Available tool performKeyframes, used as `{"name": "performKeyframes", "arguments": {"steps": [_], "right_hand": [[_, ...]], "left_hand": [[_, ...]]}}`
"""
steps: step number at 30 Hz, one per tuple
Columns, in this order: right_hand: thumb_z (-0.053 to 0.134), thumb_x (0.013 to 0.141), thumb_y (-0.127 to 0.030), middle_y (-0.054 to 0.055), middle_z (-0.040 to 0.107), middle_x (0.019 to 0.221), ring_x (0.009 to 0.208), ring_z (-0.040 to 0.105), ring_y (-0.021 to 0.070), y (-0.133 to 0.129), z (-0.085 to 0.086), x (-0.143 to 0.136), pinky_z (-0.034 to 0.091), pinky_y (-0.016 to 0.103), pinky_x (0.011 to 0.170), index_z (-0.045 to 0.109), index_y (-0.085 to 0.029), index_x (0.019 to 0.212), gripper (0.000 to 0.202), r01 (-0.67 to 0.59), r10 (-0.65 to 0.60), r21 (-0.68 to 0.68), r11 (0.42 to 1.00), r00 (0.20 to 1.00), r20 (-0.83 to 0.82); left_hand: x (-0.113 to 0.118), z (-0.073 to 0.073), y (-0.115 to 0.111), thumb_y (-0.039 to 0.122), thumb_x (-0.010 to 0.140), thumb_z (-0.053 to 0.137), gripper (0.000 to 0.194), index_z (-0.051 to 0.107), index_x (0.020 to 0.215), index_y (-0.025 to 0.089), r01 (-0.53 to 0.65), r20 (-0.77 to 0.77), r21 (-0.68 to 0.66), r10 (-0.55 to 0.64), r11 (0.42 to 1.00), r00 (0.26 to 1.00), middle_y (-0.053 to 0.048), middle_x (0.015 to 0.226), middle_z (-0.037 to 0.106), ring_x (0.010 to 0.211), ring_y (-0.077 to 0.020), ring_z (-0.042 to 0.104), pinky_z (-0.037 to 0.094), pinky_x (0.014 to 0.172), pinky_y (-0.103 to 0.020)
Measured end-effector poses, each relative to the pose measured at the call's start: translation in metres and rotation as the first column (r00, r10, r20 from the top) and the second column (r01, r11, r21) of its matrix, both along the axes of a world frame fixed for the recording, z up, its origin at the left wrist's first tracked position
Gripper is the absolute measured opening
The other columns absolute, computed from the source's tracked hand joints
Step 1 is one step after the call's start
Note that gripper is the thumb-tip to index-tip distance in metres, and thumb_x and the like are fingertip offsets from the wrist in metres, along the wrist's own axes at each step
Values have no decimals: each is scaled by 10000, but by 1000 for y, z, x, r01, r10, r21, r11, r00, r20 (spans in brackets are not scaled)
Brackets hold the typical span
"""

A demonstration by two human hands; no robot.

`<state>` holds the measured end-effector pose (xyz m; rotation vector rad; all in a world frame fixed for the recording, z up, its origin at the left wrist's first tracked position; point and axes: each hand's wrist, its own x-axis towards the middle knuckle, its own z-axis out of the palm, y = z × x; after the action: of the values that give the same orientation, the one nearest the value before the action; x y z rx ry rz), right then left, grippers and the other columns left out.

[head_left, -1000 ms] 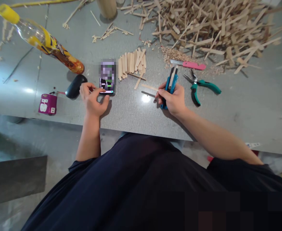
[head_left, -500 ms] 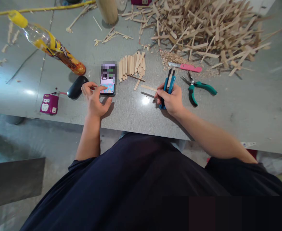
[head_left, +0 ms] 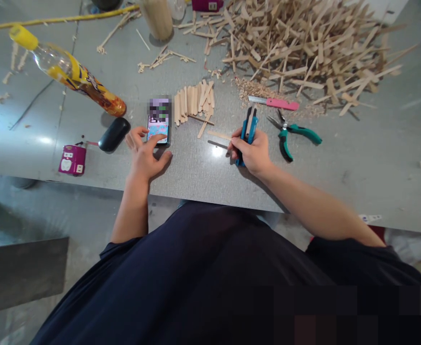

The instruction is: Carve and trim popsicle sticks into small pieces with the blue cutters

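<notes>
A phone (head_left: 158,129) with a lit screen lies on the table. My left hand (head_left: 146,151) is open above its lower end, with the index finger over the screen and the thumb spread apart. My right hand (head_left: 251,148) is closed around a blue utility knife (head_left: 248,129), which points away from me. A thin wooden stick (head_left: 219,135) sticks out leftward from the same fingers. Between the hands and farther back, a row of flat wooden sticks (head_left: 191,101) lies beside the phone.
Green-handled pliers (head_left: 285,134) and a pink knife (head_left: 280,103) lie right of my right hand. Behind them spreads a large heap of wooden sticks (head_left: 304,48). On the left are a drink bottle (head_left: 83,79), a black case (head_left: 114,135) and a purple box (head_left: 72,159).
My left index finger has shifted right across the phone, and the screen's lower part looks different. My right hand keeps its hold on the knife and stick. The whole view has tilted slightly.
</notes>
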<state>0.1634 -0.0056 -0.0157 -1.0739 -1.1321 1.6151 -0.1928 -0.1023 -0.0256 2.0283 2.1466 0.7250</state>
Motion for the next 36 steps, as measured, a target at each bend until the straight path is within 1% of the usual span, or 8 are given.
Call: {"name": "performKeyframes", "arguments": {"steps": [5, 9, 13, 16, 21, 27, 32, 36], "right_hand": [[932, 818, -373, -15, 764, 698, 506, 620, 128, 0, 1, 2, 551, 262, 441, 705, -273, 908, 264, -17, 18, -13, 1000, 1000, 16], [971, 826, -413, -14, 755, 702, 497, 616, 128, 0, -1, 2, 553, 266, 441, 682, -274, 920, 334, -23, 24, -28, 999, 1000, 13], [955, 829, -388, -17, 761, 696, 496, 616, 119, 0, -1, 1, 563, 263, 466, 703, -271, 908, 289, -14, 14, -16, 1000, 1000, 18], [949, 823, -377, -16, 762, 685, 486, 615, 119, 0, -1, 1, 558, 268, 466, 713, -264, 900, 273, -8, 8, -10, 1000, 1000, 3], [915, 843, -342, -15, 777, 692, 493, 634, 121, 0, -2, 1, 560, 270, 481, 721, -265, 914, 221, -8, 8, 1, 1000, 1000, 7], [915, 831, -309, -6, 780, 686, 476, 641, 120, -1, -1, 0, 536, 264, 460, 728, -250, 907, 210, 3, -3, -1, 1000, 1000, -13], [953, 854, -362, -14, 770, 698, 494, 637, 123, 0, 0, 2, 568, 275, 476, 715, -256, 920, 268, -22, 22, -10, 1000, 1000, 8], [958, 872, -397, -22, 766, 712, 516, 632, 122, 0, 0, 3, 599, 279, 516, 689, -271, 938, 304, -42, 43, -18, 999, 998, 42]], "left_hand": [[0, -1, -1, 714, 952, 810, 723, 887, 1393, 147, -1, 4, 1, 1, 1000, 1000, -211, 1504, 470, 1470, -471, 517, 381, 1271, -886], [0, -1, -1, 802, 971, 775, 806, 824, 1473, 173, -37, 31, 5, 37, 999, 999, -213, 1544, 499, 1500, -483, 505, 368, 1235, -901], [0, 0, 3, 918, 969, 709, 959, 789, 1551, 160, -77, 62, 7, 77, 997, 995, -211, 1572, 529, 1540, -490, 476, 356, 1209, -884], [1, 0, 6, 979, 954, 676, 1030, 801, 1548, 146, -79, 57, -2, 79, 997, 995, -202, 1569, 539, 1541, -483, 468, 359, 1207, -864], [1, -3, 7, 888, 947, 766, 901, 837, 1499, 180, -54, 19, 5, 54, 999, 998, -200, 1598, 535, 1487, -464, 490, 376, 1206, -850], [-1, -4, 7, 894, 950, 765, 911, 828, 1507, 176, -52, 20, 5, 52, 999, 998, -188, 1566, 530, 1498, -454, 493, 369, 1213, -828], [-7, -3, 6, 864, 943, 777, 916, 739, 1576, 204, -174, 81, 122, 165, 977, 983, -202, 1503, 567, 1441, -446, 521, 380, 1254, -778], [-12, -4, 6, 805, 1016, 771, 795, 751, 1546, 213, -198, 136, 87, 185, 976, 973, -174, 1489, 527, 1414, -401, 459, 338, 1289, -714]]}}
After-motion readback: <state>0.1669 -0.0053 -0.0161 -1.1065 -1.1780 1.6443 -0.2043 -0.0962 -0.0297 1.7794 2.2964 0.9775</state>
